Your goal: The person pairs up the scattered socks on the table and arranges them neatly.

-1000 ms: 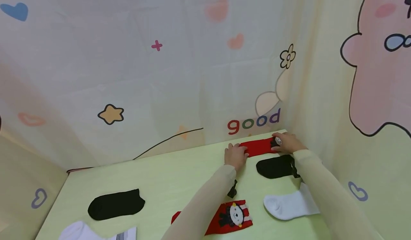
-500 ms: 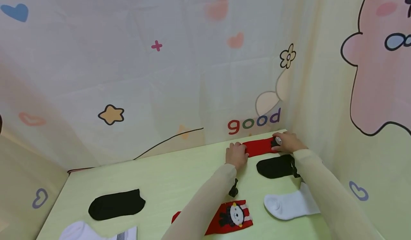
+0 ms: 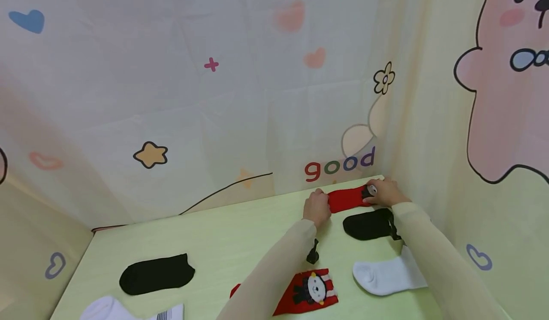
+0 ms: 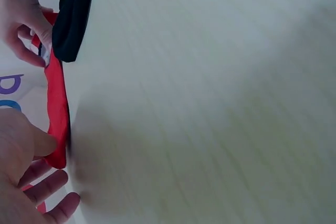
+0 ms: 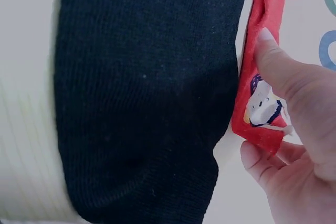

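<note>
At the back right of the table lies a red sock (image 3: 346,199) with a bear-like face near its cuff, held at both ends. My left hand (image 3: 316,208) pinches its left end; in the left wrist view the thumb lies on the red cloth (image 4: 56,114) and the other fingers spread below. Gripping the patterned end is my right hand (image 3: 387,192), its thumb on top and fingertips under the edge in the right wrist view. A black sock (image 3: 367,224) lies just in front, close to the right wrist. The sock's far side is hidden.
A second red sock (image 3: 310,291) lies partly under the left forearm. To its right is a white sock (image 3: 381,277), partly behind the right sleeve. Another black sock (image 3: 156,274) and a striped white sock (image 3: 107,309) lie at left. Printed cloth walls (image 3: 240,120) enclose the table.
My left hand has shifted slightly right and its fingers have drawn in at the red sock's end, so less red shows between the hands. The right hand stays in place.
</note>
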A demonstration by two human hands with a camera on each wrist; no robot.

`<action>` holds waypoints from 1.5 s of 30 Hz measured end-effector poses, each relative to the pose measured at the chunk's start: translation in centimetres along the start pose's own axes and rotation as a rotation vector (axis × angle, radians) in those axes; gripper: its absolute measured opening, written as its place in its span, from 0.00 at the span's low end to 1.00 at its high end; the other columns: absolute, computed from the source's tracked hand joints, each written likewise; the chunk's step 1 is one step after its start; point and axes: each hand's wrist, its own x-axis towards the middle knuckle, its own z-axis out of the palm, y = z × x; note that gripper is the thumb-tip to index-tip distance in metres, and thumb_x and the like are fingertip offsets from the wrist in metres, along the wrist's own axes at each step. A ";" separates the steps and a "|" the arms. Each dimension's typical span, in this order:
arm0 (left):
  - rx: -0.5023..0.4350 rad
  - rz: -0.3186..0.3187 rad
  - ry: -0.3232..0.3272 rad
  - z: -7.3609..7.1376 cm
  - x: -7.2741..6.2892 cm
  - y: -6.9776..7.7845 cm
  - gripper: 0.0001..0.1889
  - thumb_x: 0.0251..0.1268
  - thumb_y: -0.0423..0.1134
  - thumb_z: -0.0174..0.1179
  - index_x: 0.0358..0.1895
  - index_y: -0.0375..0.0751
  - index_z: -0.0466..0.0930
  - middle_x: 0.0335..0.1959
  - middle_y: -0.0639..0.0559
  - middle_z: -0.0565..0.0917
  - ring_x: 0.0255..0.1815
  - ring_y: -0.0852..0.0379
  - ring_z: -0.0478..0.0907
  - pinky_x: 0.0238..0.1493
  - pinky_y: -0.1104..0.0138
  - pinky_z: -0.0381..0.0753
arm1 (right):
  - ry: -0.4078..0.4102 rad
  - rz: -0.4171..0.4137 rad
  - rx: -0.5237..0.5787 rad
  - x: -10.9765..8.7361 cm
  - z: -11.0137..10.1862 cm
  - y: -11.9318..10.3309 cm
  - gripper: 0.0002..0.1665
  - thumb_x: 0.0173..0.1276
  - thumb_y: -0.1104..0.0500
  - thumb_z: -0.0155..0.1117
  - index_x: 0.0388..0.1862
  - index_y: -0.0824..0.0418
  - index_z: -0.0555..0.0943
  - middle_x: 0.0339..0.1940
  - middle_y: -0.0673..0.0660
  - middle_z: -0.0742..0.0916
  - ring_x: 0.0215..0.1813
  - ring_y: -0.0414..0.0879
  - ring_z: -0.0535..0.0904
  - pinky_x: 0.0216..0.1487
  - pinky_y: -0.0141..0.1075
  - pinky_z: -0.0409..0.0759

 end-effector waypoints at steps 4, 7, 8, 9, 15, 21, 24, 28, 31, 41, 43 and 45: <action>-0.064 -0.016 0.009 -0.5 -0.1 0.2 0.06 0.71 0.39 0.66 0.45 0.43 0.89 0.49 0.52 0.83 0.46 0.55 0.81 0.51 0.65 0.84 | 0.006 -0.029 -0.037 0.1 -0.1 0.0 0.34 0.64 0.52 0.77 0.60 0.73 0.79 0.50 0.74 0.84 0.51 0.70 0.75 0.56 0.65 0.74; -0.119 -0.019 0.018 -1.1 -0.3 0.4 0.07 0.71 0.38 0.65 0.46 0.42 0.89 0.49 0.52 0.82 0.46 0.55 0.83 0.52 0.66 0.83 | 0.013 -0.043 -0.051 0.0 -0.1 0.0 0.31 0.63 0.52 0.78 0.55 0.73 0.81 0.46 0.70 0.86 0.48 0.66 0.78 0.58 0.65 0.73; -0.130 -0.014 0.026 -1.2 -0.3 0.4 0.07 0.71 0.38 0.65 0.47 0.41 0.89 0.49 0.52 0.82 0.46 0.55 0.83 0.52 0.66 0.83 | 0.016 -0.049 -0.054 -0.1 -0.1 0.0 0.30 0.63 0.53 0.78 0.54 0.73 0.82 0.44 0.69 0.86 0.46 0.65 0.78 0.57 0.64 0.73; -0.138 -0.008 0.036 -1.3 -0.4 0.5 0.08 0.72 0.38 0.65 0.47 0.41 0.89 0.49 0.52 0.82 0.46 0.54 0.83 0.53 0.66 0.83 | 0.021 -0.057 -0.058 -0.1 -0.1 0.0 0.28 0.63 0.53 0.78 0.52 0.73 0.83 0.41 0.67 0.86 0.44 0.63 0.78 0.56 0.62 0.73; -0.197 0.022 0.112 -1.5 -0.6 0.5 0.10 0.72 0.36 0.65 0.51 0.40 0.89 0.50 0.51 0.83 0.48 0.55 0.83 0.57 0.68 0.81 | 0.007 -0.081 -0.056 -0.2 -0.2 -0.1 0.24 0.63 0.52 0.78 0.47 0.70 0.82 0.35 0.62 0.82 0.38 0.56 0.76 0.42 0.50 0.78; -0.240 0.060 0.160 -1.7 -0.8 0.7 0.09 0.70 0.31 0.65 0.49 0.38 0.90 0.46 0.50 0.84 0.47 0.55 0.83 0.55 0.70 0.82 | -0.009 -0.070 -0.045 -0.4 -0.4 -0.3 0.27 0.65 0.54 0.76 0.53 0.72 0.81 0.43 0.67 0.83 0.43 0.58 0.78 0.48 0.53 0.82; -0.259 0.056 0.151 -1.8 -0.8 0.8 0.09 0.69 0.29 0.64 0.48 0.38 0.90 0.44 0.50 0.84 0.45 0.55 0.83 0.53 0.70 0.82 | 0.039 -0.112 -0.046 -0.5 -0.7 -0.2 0.24 0.68 0.60 0.72 0.56 0.75 0.80 0.48 0.71 0.85 0.48 0.63 0.80 0.56 0.58 0.80; -0.297 0.038 0.128 -2.1 -0.7 0.7 0.10 0.69 0.27 0.63 0.47 0.37 0.91 0.42 0.49 0.85 0.44 0.54 0.83 0.51 0.70 0.82 | 0.090 -0.141 -0.018 -0.7 -1.4 -0.4 0.22 0.69 0.67 0.66 0.59 0.77 0.79 0.54 0.75 0.84 0.53 0.67 0.81 0.60 0.62 0.77; -0.326 0.017 0.117 -2.2 -0.8 0.5 0.10 0.69 0.27 0.63 0.47 0.37 0.91 0.42 0.49 0.87 0.45 0.54 0.83 0.52 0.69 0.82 | 0.106 -0.160 -0.006 -0.8 -1.9 -0.5 0.21 0.68 0.69 0.64 0.59 0.77 0.79 0.53 0.75 0.84 0.49 0.65 0.81 0.58 0.61 0.78; -0.390 -0.003 0.133 -2.6 -1.1 -0.3 0.11 0.70 0.27 0.62 0.49 0.37 0.90 0.47 0.49 0.90 0.49 0.53 0.84 0.55 0.66 0.82 | 0.122 -0.205 0.033 -1.4 -2.6 -0.9 0.26 0.62 0.76 0.61 0.62 0.77 0.77 0.53 0.76 0.84 0.47 0.64 0.81 0.56 0.62 0.79; -0.397 -0.005 0.127 -2.7 -1.0 -0.4 0.11 0.71 0.27 0.61 0.50 0.37 0.90 0.47 0.49 0.90 0.49 0.54 0.85 0.54 0.67 0.83 | 0.113 -0.203 0.054 -1.6 -2.7 -1.0 0.28 0.61 0.78 0.59 0.63 0.77 0.77 0.55 0.77 0.83 0.48 0.65 0.80 0.57 0.63 0.78; -0.407 -0.012 0.120 -3.0 -1.0 -0.4 0.11 0.71 0.28 0.61 0.51 0.37 0.90 0.47 0.50 0.90 0.48 0.55 0.84 0.54 0.68 0.83 | 0.113 -0.214 0.059 -1.7 -2.9 -1.1 0.28 0.60 0.78 0.58 0.63 0.78 0.76 0.55 0.77 0.83 0.49 0.66 0.81 0.57 0.63 0.78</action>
